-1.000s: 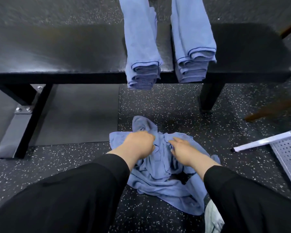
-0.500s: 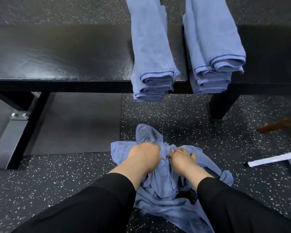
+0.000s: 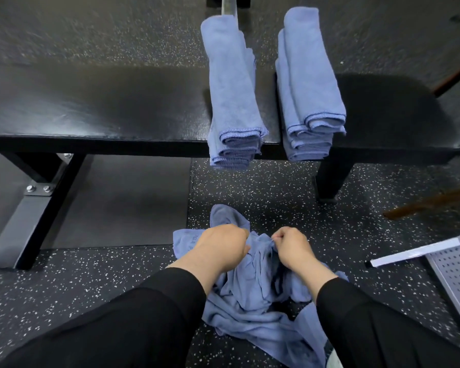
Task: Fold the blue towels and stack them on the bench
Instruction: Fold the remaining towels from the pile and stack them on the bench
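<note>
Hands first: left hand point(image 3: 219, 247) has its fingers curled into the crumpled blue towel point(image 3: 252, 301) on the speckled floor point(image 3: 64, 288), and right hand point(image 3: 292, 247) pinches a fold of the same cloth, just beside the left one. It seems to be one towel, but the folds hide this. Both arms wear black sleeves point(image 3: 144, 314). Beyond, on the black bench point(image 3: 91, 110), lie two stacks of folded blue towels point(image 3: 231, 102), side by side, their ends hanging over its front edge. A perforated metal plate point(image 3: 457, 277) lies at the right.
</note>
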